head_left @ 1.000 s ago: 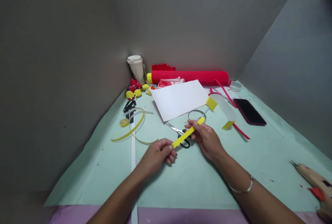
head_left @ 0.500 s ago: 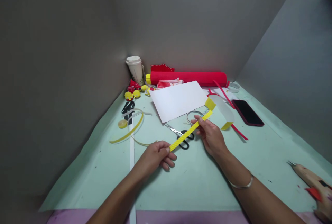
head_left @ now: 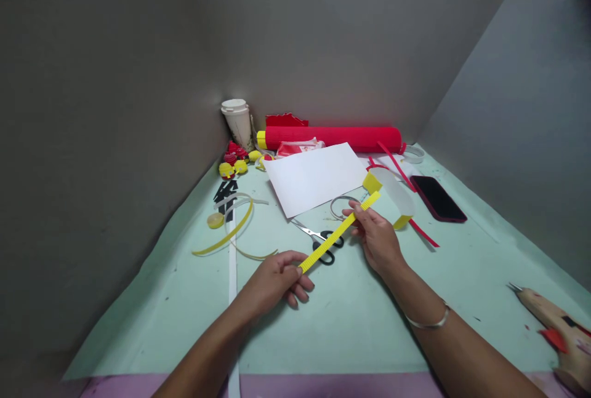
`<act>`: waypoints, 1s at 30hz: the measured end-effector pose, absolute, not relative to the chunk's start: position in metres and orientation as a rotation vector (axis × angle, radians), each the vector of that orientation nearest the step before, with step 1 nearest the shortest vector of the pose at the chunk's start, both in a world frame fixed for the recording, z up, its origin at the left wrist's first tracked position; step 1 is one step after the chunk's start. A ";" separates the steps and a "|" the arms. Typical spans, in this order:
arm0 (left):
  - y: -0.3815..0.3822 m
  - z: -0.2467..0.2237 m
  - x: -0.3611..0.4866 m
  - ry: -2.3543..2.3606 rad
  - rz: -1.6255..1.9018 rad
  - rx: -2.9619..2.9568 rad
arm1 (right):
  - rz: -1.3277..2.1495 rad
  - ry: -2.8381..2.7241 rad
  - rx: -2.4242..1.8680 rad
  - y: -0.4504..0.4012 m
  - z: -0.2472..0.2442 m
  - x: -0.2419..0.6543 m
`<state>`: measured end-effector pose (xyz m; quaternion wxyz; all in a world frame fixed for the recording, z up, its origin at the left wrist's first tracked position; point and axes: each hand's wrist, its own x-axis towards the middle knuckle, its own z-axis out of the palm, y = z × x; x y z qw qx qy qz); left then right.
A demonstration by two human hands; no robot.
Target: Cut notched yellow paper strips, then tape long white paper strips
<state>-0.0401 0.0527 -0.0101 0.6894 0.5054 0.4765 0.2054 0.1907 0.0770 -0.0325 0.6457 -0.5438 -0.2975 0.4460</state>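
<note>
A ribbed yellow strip [head_left: 329, 242] is stretched slantwise between both hands above the table. My left hand [head_left: 282, 278] pinches its lower end between thumb and forefinger. Near its upper end, my right hand [head_left: 375, 235] grips the strip, and a short piece sticks out beyond the fingers. Black-handled scissors [head_left: 318, 237] lie under the strip, partly hidden by it. Behind them is a white sheet [head_left: 316, 178]. A grey coil [head_left: 339, 206] rests beside my right hand's fingertips. A curled strip with yellow ends [head_left: 393, 192] stands just beyond that hand.
Yellow and white strips [head_left: 226, 241], a tape roll [head_left: 215, 220] and black pieces [head_left: 225, 192] lie left. At the back are a cup [head_left: 238, 122] and red roll [head_left: 337, 138]. A phone [head_left: 438, 199] and glue gun [head_left: 549, 318] lie right.
The outer end of the yellow strip has straightened and points up more beyond my right hand. Both hands keep their hold. The whole view has shifted slightly.
</note>
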 end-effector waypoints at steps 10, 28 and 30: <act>0.054 -0.010 -0.047 1.025 0.308 1.163 | 0.967 -0.698 -1.248 0.077 -0.033 0.192; 0.055 -0.008 -0.064 0.898 0.004 1.309 | 0.991 -0.641 -1.197 0.080 -0.032 0.193; 0.055 -0.008 -0.065 0.901 -0.008 1.308 | 0.989 -0.626 -1.186 0.080 -0.032 0.194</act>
